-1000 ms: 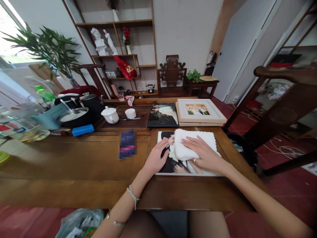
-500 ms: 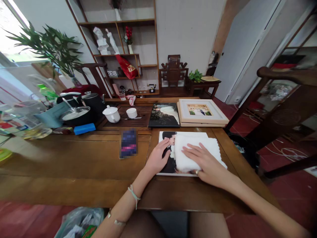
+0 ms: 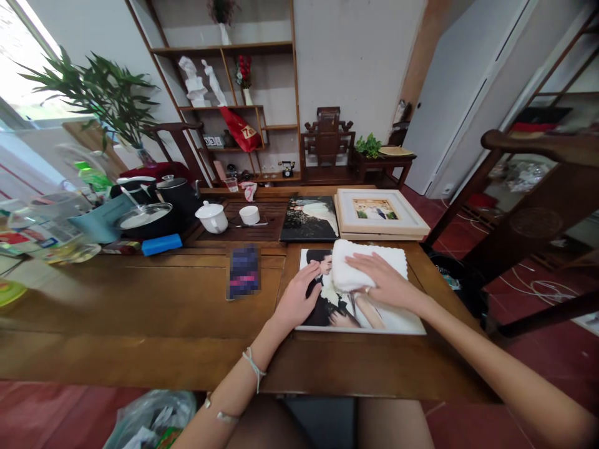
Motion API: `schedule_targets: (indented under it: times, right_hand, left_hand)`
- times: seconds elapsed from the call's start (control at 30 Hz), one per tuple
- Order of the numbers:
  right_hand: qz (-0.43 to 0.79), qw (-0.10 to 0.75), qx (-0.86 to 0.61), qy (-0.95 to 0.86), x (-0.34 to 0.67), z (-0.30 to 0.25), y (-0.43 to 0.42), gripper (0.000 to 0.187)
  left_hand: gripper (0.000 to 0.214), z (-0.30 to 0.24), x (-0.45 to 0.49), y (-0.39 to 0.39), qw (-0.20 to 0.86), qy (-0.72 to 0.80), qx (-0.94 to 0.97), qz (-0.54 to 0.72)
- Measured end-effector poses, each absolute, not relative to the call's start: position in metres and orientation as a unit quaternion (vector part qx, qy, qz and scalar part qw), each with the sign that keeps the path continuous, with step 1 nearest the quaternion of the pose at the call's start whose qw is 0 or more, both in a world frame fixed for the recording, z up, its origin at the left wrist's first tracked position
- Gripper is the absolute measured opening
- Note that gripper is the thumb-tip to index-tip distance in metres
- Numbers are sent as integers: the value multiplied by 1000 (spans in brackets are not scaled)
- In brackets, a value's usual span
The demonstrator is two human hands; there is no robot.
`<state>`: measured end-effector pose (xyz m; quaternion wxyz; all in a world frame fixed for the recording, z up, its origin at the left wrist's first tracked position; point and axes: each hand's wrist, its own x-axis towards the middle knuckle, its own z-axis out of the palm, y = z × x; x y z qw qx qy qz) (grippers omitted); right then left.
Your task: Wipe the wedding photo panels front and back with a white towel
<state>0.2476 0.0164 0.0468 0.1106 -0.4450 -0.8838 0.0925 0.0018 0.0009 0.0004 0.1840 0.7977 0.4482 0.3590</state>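
A wedding photo panel (image 3: 344, 317) lies face up on the wooden table (image 3: 140, 299) in front of me. My left hand (image 3: 300, 295) rests on the panel's left side with its fingers stretched out, holding nothing. Over the upper right of the picture, my right hand (image 3: 386, 280) presses a folded white towel (image 3: 345, 269) against the surface, and the fingers lie across the cloth. The towel hides part of the picture. Beyond the panel are a dark photo panel (image 3: 309, 219) and a light-framed picture (image 3: 346, 212) on top of a pale flat piece.
Left of the panel lies a small blurred-out dark item (image 3: 243, 271). Farther back stand a white lidded cup (image 3: 211, 217), a small white bowl (image 3: 249, 215), a blue block (image 3: 161, 244), a glass-lidded pan (image 3: 145, 218) and a black kettle (image 3: 175, 196). A wooden chair (image 3: 538, 199) is at right.
My right hand has moved the towel up the panel, away from me, uncovering the lower right of the picture. My left hand has stayed in place.
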Motion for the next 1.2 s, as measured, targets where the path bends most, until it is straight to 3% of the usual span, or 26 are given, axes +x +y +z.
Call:
schedule_targets:
  times: [0.17, 0.5, 0.87, 1.2]
  right_hand:
    - [29, 114, -493, -862, 224, 44, 26, 58]
    - [-50, 88, -419, -902, 168, 38, -89, 69]
    - [9, 56, -462, -885, 172, 50, -41, 64]
    - [122, 81, -308, -940, 206, 62, -78, 66]
  left_hand:
    - [39, 2, 2, 1, 186, 452, 792, 364]
    - [34, 9, 2, 1, 200, 486, 725, 446]
    - [31, 9, -1, -1, 271, 483, 684, 476]
    - [34, 10, 1, -2, 206, 489, 721, 446]
